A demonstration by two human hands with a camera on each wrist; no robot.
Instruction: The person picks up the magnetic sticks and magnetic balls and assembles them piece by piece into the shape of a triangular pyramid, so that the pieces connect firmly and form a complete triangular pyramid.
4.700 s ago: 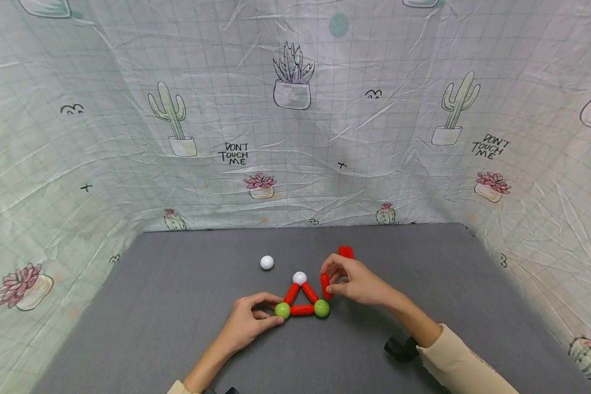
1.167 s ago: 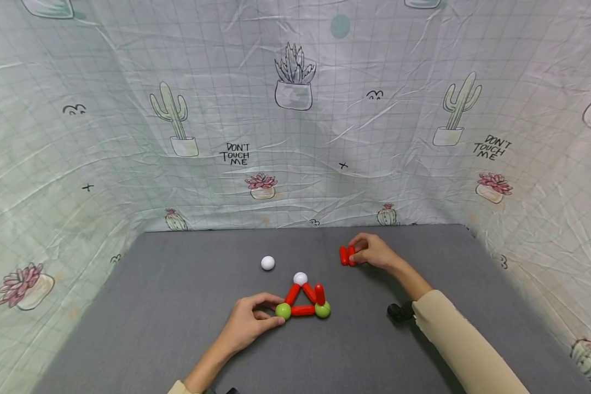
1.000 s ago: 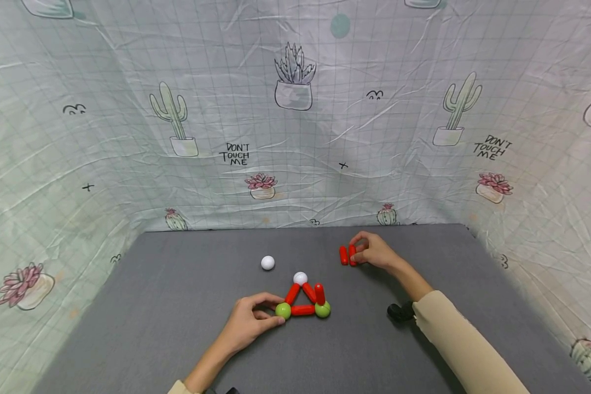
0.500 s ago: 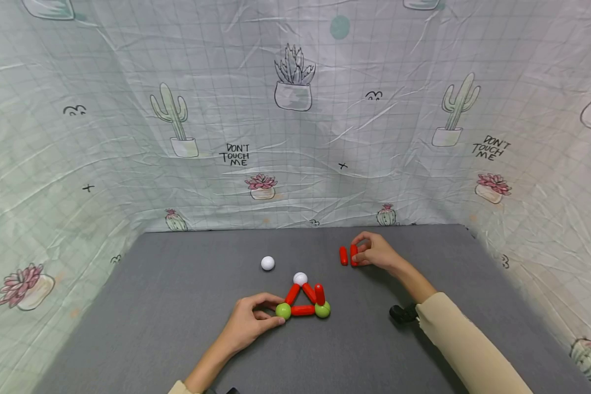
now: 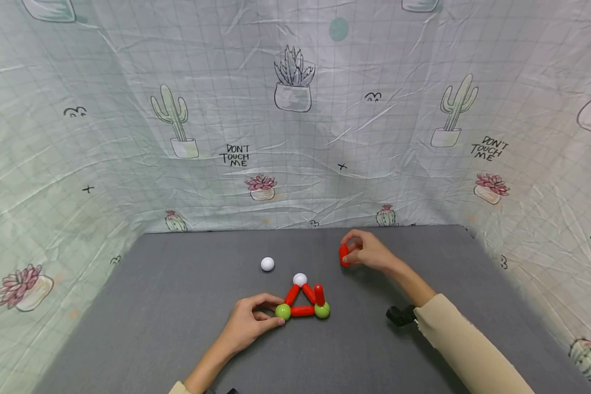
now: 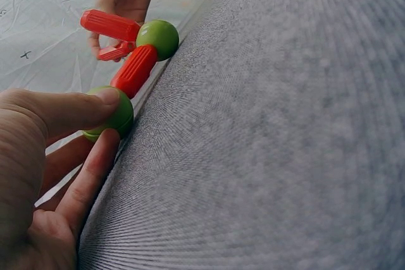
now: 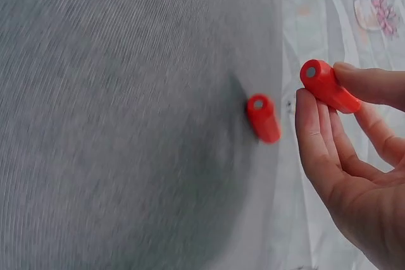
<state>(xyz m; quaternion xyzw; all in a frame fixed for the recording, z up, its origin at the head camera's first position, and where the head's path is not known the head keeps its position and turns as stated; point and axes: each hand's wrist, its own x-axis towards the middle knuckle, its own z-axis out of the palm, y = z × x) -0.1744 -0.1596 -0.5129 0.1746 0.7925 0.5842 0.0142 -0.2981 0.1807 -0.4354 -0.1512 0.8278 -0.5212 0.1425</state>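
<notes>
In the head view, a triangle of red magnetic rods (image 5: 302, 311) lies on the grey table, with a white ball (image 5: 300, 280) at its far corner and green balls at the near two. My left hand (image 5: 248, 323) pinches the left green ball (image 5: 283, 311) between thumb and fingers. From the right green ball (image 5: 322, 310) another red rod (image 5: 319, 294) sticks up. My right hand (image 5: 369, 251), farther back, pinches a red magnetic rod (image 7: 326, 85) by thumb and fingertips, raised off the table. Close beside it, a second loose red rod (image 7: 264, 121) lies on the table in the right wrist view.
A loose white ball (image 5: 267, 264) sits behind the triangle, to the left. The grey table (image 5: 152, 306) ends at a printed cloth backdrop (image 5: 295, 137) at the back and sides. A black strap end (image 5: 400, 316) hangs near the right sleeve.
A red rod now stands on the right green ball. My right hand went back to the loose rods, took one, and has just moved left with it over the other. My left hand stays put.
</notes>
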